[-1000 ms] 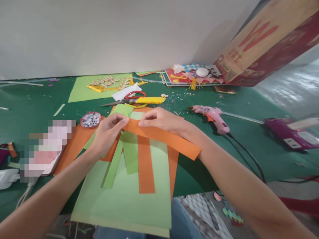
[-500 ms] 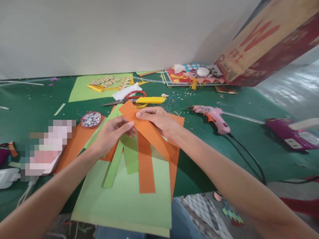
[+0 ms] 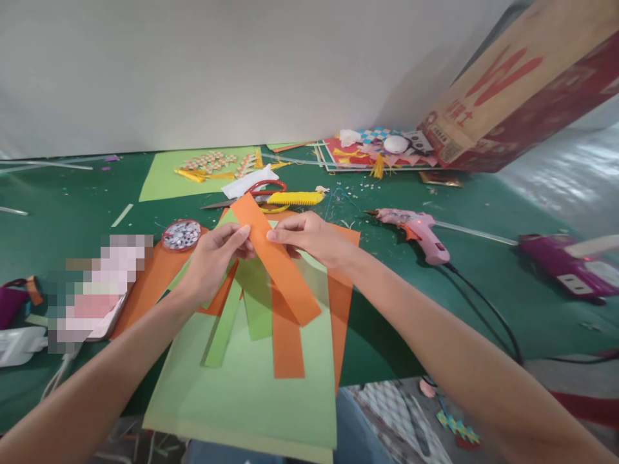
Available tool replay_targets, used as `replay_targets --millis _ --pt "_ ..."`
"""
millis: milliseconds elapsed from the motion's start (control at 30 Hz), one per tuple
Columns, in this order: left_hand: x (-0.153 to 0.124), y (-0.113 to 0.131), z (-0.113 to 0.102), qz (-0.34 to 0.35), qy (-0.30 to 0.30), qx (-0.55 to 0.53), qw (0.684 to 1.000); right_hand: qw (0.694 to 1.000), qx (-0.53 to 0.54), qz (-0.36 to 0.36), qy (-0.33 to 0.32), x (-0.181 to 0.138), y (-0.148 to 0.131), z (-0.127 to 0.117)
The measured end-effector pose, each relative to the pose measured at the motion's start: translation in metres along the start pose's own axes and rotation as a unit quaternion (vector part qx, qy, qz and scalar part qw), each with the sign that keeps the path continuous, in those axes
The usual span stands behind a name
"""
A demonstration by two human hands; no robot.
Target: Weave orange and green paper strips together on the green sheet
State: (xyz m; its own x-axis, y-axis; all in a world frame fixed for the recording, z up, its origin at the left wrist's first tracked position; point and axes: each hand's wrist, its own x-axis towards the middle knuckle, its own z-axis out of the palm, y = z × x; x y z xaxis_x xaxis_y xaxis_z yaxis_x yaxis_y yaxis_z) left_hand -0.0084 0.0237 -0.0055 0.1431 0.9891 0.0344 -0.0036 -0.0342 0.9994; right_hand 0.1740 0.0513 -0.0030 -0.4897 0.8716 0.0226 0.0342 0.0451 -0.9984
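Between both hands I hold an orange paper strip (image 3: 283,270), slanting from upper left to lower right. My left hand (image 3: 223,250) pinches its left edge near the upper end. On the opposite edge, the thumb and fingers of my right hand (image 3: 309,240) are closed on it. Below lies a second orange strip (image 3: 289,351), on top of light green paper sheets (image 3: 242,406). Two green strips, a narrow one (image 3: 222,332) and a wider one (image 3: 258,309), rest beside it, their upper ends partly hidden by my hands and the held strip.
Scissors (image 3: 268,187) and a yellow-handled tool (image 3: 296,198) lie just beyond my hands. To the right are a pink glue gun (image 3: 420,235) with a cord and a purple power strip (image 3: 556,264). A round container (image 3: 181,234) and a blurred phone (image 3: 104,290) sit left. A paper bag (image 3: 507,96) stands back right.
The held orange strip has turned steeper, its lower end swinging left and down over the other orange strip. My left hand has shifted slightly left along its edge. The whole view has shifted slightly.
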Motion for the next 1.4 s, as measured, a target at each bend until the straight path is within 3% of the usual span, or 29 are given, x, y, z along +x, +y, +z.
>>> replay_targets --millis 233,600,767,933,1400 --pt "0.0 0.001 0.0 -0.007 0.028 -0.024 0.999 0.999 -0.009 -0.01 -0.051 -0.003 -0.003 -0.005" --pt "0.002 0.001 -0.001 -0.005 0.06 -0.061 0.996 0.998 -0.01 -0.003 -0.059 0.0 -0.005 -0.013" --pt "0.001 -0.001 -0.002 -0.028 0.02 -0.055 0.998 0.998 -0.018 0.003 -0.053 0.0 -0.002 -0.013" --pt "-0.002 0.001 -0.001 -0.037 -0.031 0.009 0.999 0.999 -0.027 0.004 -0.025 -0.001 -0.004 -0.01" --pt "-0.009 0.011 0.003 0.005 0.013 0.212 0.977 0.992 -0.118 0.04 -0.035 -0.002 -0.012 -0.01"
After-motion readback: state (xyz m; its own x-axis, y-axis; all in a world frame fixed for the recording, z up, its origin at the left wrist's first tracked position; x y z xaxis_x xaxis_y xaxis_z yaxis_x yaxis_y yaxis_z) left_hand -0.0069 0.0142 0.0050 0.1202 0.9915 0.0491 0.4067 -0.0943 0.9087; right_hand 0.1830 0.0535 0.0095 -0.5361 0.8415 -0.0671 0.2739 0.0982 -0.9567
